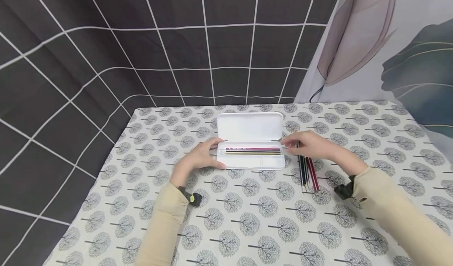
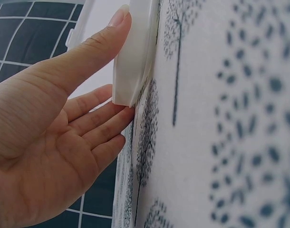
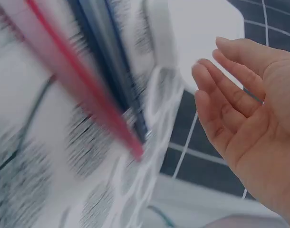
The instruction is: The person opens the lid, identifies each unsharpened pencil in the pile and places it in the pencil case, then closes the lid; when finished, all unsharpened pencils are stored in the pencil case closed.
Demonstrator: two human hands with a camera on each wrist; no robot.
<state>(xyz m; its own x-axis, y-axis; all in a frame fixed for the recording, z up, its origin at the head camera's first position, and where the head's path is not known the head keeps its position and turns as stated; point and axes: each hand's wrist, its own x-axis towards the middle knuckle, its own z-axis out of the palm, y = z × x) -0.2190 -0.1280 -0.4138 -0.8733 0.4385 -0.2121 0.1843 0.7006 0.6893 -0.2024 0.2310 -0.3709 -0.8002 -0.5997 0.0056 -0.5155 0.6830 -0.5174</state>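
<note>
A white pencil case (image 1: pixel 244 163) lies on the table with its lid (image 1: pixel 249 127) raised at the back. Several pencils (image 1: pixel 252 152), among them pink, black and yellow ones, lie lengthwise inside it. My left hand (image 1: pixel 201 154) grips the case's left end, thumb at the near corner and fingers toward the far one. Beyond the opposite end, my right hand (image 1: pixel 310 144) hovers with loosely bent fingers and nothing between them. Below that hand, loose dark and red pencils (image 1: pixel 311 175) lie side by side, their points toward me; the hand hides their far ends in the head view.
A white cloth printed with grey trees (image 1: pixel 230 219) covers the table. Behind it hangs a dark curtain with white grid lines (image 1: pixel 184 46), and a pale leaf-patterned curtain (image 1: pixel 368 42) hangs at the right. Each wrist wears a black strap.
</note>
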